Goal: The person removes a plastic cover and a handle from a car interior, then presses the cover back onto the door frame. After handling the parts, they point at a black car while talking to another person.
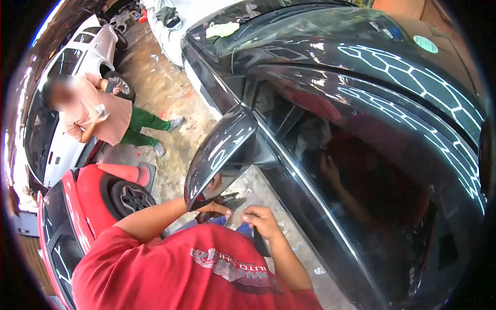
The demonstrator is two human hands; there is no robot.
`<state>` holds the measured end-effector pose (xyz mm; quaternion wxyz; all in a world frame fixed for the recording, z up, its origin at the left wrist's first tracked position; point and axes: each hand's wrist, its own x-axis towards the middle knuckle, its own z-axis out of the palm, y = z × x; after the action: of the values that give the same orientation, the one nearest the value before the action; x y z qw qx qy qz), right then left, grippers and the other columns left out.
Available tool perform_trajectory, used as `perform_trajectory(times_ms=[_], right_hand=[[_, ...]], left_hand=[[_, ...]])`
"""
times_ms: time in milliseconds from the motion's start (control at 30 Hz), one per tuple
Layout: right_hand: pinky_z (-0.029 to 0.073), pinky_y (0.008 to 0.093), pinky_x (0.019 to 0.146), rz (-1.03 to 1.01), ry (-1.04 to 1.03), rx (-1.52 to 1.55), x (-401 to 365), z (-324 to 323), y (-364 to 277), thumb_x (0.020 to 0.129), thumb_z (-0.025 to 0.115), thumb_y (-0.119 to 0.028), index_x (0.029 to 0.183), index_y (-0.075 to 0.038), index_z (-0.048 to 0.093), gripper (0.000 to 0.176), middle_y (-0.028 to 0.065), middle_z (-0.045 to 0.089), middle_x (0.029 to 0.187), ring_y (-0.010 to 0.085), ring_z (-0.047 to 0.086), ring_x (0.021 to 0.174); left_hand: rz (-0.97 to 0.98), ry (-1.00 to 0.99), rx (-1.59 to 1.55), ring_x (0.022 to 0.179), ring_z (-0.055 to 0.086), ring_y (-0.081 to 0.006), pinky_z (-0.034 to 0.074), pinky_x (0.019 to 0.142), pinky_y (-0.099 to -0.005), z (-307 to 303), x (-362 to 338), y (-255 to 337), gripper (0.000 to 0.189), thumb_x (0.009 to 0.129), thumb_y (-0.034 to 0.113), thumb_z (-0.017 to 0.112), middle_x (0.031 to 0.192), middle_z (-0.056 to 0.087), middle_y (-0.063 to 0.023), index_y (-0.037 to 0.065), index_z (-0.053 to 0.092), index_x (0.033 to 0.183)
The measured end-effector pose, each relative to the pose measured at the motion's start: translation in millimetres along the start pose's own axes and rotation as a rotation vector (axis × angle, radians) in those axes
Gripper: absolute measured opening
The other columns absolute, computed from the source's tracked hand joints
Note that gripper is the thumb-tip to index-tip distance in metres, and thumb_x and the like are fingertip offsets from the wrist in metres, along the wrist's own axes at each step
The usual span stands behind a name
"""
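My left hand (214, 208) is in front of my waist, partly hidden by the black car's side mirror (222, 150). Its fingers look bent together, and dark shapes lie beside them that I cannot make out. A short gap away, my right hand (261, 221) has its fingers curled in a pinch. A dark flat piece (261, 243) shows just under that hand, partly behind my shirt. Both hands are beside the door of the black car (320, 201), whose dark window reflects an arm.
A person (106, 108) in a pink shirt stands left by a white car (77, 57), holding something white. A red car (85, 206) and an orange cone (124, 173) are close on my left. A yellowish cloth (222, 29) lies near the windshield.
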<state>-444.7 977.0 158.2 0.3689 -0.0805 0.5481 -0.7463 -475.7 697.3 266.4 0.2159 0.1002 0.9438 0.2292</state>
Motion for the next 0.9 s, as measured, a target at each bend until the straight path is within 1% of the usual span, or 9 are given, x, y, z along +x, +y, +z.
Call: perform_trajectory(times_ms=[133,200,300,367,467,500,533,667,900], right_hand=[[0.05,0.025,0.067,0.032,0.106,0.009,-2.8,-26.1,-2.9,0.104,0.068,-0.014,0.108,-0.002,0.077,0.015,0.0051,0.078,0.095,0.0081,0.06,0.072],[0.049,0.0254,0.065,0.053,0.096,-0.012,-2.7,-24.7,3.1,0.107,0.066,-0.01,0.116,-0.001,0.075,0.016,0.0048,0.078,0.097,0.009,0.058,0.069],[0.052,0.0271,0.068,0.188,0.121,-0.232,-1.6,-3.6,-3.1,0.107,0.065,-0.008,0.118,0.0,0.073,0.016,0.0047,0.077,0.101,0.0097,0.061,0.072],[0.053,0.0291,0.072,0.106,0.097,-0.246,-2.7,14.9,4.7,0.106,0.069,-0.01,0.12,0.001,0.071,0.017,0.0042,0.075,0.102,0.0107,0.063,0.076],[0.054,0.0303,0.075,0.116,0.144,-0.281,0.2,45.4,6.1,0.106,0.073,-0.016,0.116,-0.001,0.073,0.018,0.003,0.075,0.096,0.0109,0.064,0.079],[0.054,0.0303,0.075,0.112,0.156,-0.284,0.5,54.0,6.8,0.106,0.073,-0.016,0.116,-0.001,0.073,0.018,0.003,0.075,0.096,0.0109,0.064,0.079],[0.052,0.0297,0.072,0.135,0.218,-0.311,0.5,60.5,7.5,0.106,0.073,-0.018,0.112,-0.002,0.074,0.017,0.0018,0.074,0.092,0.0099,0.063,0.076],[0.048,0.0269,0.063,0.132,0.461,-0.259,1.6,102.9,17.0,0.109,0.069,-0.019,0.107,-0.004,0.078,0.018,-0.0009,0.075,0.084,0.0061,0.058,0.068],[0.047,0.0244,0.063,-0.225,1.131,-0.064,52.9,219.5,41.9,0.107,0.063,-0.002,0.107,0.001,0.075,0.012,0.0054,0.076,0.093,0.0064,0.055,0.066]], left_hand=[[0.37,0.339,0.417,0.121,0.06,-0.0247,0.046,0.107,-0.0387,0.8,4.0,-45.5,0.086,0.068,0.059,0.101,0.136,0.06,-0.0105,0.01,0.062,0.126],[0.771,0.401,-0.194,0.145,0.05,-0.0384,0.033,0.125,-0.0531,18.3,14.1,-76.7,0.116,0.068,0.04,0.104,0.153,0.057,-0.0137,0.008,0.043,0.161],[0.598,0.37,0.073,0.125,0.064,-0.0334,0.048,0.112,-0.0498,22.6,-2.6,-51.3,0.084,0.071,0.03,0.102,0.136,0.065,-0.0105,0.01,0.057,0.14],[0.051,-0.118,-0.495,0.096,0.072,-0.0262,0.056,0.091,-0.0437,25.9,-8.8,-43.7,0.066,0.075,0.03,0.1,0.116,0.07,-0.0072,0.008,0.059,0.122],[0.136,-0.254,-0.311,0.079,0.07,-0.0224,0.056,0.075,-0.0389,36.6,-8.2,-56.0,0.039,0.087,0.033,0.091,0.088,0.074,-0.0076,0.004,0.067,0.099],[0.696,0.163,-0.338,0.081,0.071,-0.0257,0.056,0.075,-0.0399,53.4,-9.1,-83.2,0.037,0.088,0.037,0.091,0.084,0.075,-0.0098,0.006,0.073,0.093],[0.362,-0.143,-0.272,0.085,0.072,-0.0283,0.057,0.081,-0.0424,44.9,-11.5,-79.6,0.037,0.09,0.044,0.087,0.088,0.075,-0.0102,0.009,0.078,0.096],[0.355,-0.021,-0.235,0.09,0.075,-0.0338,0.059,0.084,-0.0455,40.3,-24.2,-94.5,0.054,0.091,0.06,0.08,0.097,0.079,-0.0146,0.006,0.081,0.099],[0.601,-0.395,-0.384,0.085,0.074,-0.0372,0.058,0.082,-0.0469,11.4,-53.2,-160.0,0.061,0.095,0.061,0.076,0.088,0.075,-0.0201,0.0,0.083,0.093]])
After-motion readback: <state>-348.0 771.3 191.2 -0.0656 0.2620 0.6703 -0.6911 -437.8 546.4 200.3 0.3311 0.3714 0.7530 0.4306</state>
